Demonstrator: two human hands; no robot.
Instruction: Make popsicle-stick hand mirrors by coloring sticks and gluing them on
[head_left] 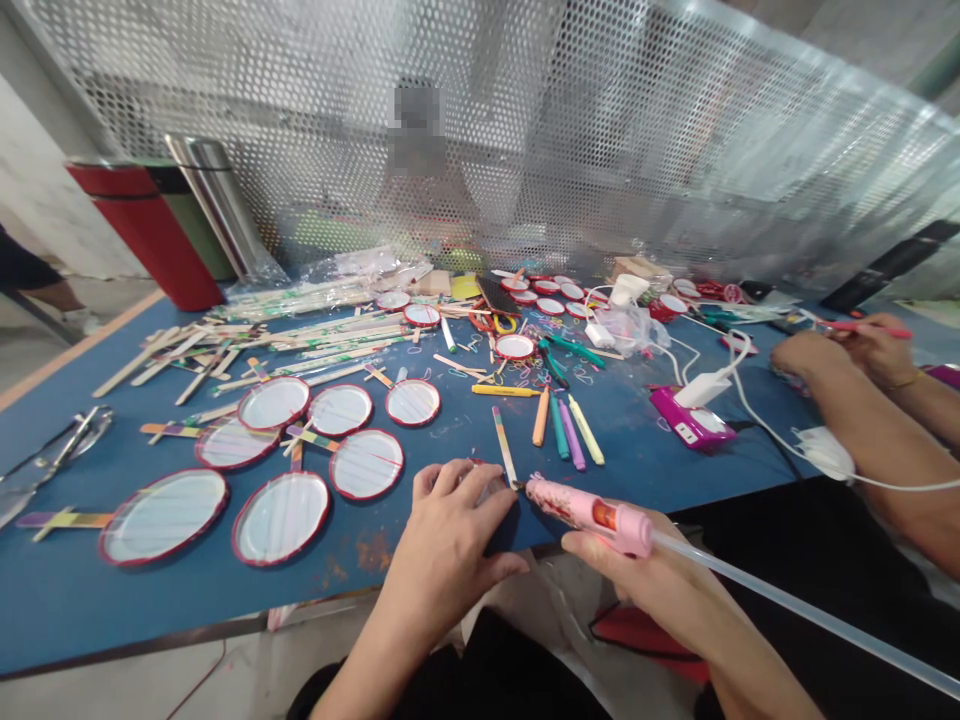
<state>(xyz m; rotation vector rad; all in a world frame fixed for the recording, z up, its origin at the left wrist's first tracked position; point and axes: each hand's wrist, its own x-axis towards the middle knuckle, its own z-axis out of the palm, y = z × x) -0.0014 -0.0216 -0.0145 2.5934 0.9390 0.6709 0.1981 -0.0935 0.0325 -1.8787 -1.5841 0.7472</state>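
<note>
My right hand (652, 560) grips a pink hot glue gun (577, 505), a long clear glue stick trailing from its back. The nozzle is at the near end of a colour-striped craft stick (504, 445) lying on the table; whether it touches cannot be told. Just left of it, my left hand (461, 520) curls its fingers over what seems a red-rimmed lid, mostly hidden, with a little red showing by the fingertips. Farther left lie several white lids with red rims (281, 515), bands stretched across them and striped stick handles attached.
Markers (559, 428) lie beyond the glue gun. Bare craft sticks (199, 360), pliers (551, 360) and small lids (515, 346) cover the back. A purple power strip (690, 420) with white cables sits right, near another person's arms (862, 390). Flasks (150, 230) stand back left.
</note>
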